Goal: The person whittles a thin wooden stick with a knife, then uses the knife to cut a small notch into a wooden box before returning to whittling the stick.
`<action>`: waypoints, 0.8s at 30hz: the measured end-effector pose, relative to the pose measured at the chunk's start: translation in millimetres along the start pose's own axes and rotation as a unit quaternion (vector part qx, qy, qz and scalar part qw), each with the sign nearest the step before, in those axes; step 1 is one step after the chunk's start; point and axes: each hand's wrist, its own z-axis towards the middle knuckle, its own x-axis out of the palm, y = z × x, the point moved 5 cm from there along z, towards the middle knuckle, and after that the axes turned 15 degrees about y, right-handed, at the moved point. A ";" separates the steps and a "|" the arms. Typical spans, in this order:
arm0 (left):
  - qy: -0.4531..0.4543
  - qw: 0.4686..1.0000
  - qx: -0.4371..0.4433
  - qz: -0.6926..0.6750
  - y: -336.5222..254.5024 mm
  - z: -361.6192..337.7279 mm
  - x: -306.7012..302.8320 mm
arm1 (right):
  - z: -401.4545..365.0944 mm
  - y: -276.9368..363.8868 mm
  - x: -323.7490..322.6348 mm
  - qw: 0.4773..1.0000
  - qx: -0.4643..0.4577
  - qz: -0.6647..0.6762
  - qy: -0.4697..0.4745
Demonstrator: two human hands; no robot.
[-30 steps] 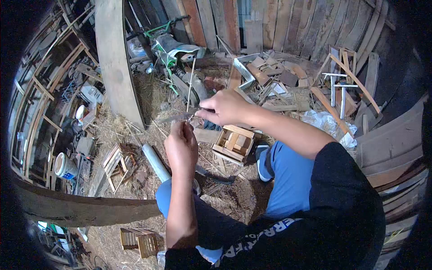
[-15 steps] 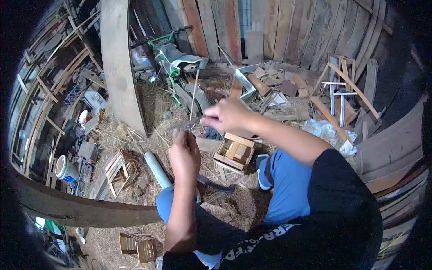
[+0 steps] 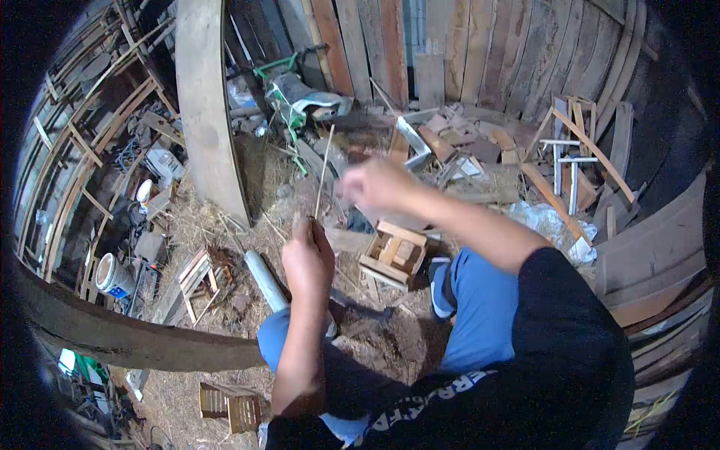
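My left hand (image 3: 307,255) is closed, with a thin wooden stick (image 3: 325,169) standing up from its fingers. Up and to the right of it, my right hand (image 3: 379,184) is smeared by motion. Its fingers look curled; the knife blade seen under it half a second ago is lost in the blur. Below my right hand, a small slatted wooden crate (image 3: 394,255) sits on the straw-covered ground in front of my knees.
A wooden frame (image 3: 202,281) and a grey pipe (image 3: 264,279) lie to the left. A tall board (image 3: 202,112) stands beside a green motorbike (image 3: 296,97). Wood scraps (image 3: 461,135) are piled at the back; a small crate (image 3: 231,407) is at lower left.
My right hand has swept away from my left hand and become blurred. The blade that lay between the hands no longer shows clearly. The left hand has stayed nearly in place.
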 end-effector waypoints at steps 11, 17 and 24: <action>0.053 0.972 -0.047 -0.222 7.4 -6.0 8.6 | -3.4 -51.8 -18.8 0.983 0.059 0.161 -0.060; 0.096 0.914 -0.067 -0.389 -7.1 -5.0 6.3 | -12.6 -28.7 -34.3 0.988 0.025 0.147 -0.036; 0.084 0.897 -0.084 -0.426 -25.7 0.4 0.4 | -10.4 -19.5 -32.3 0.988 -0.017 0.151 -0.041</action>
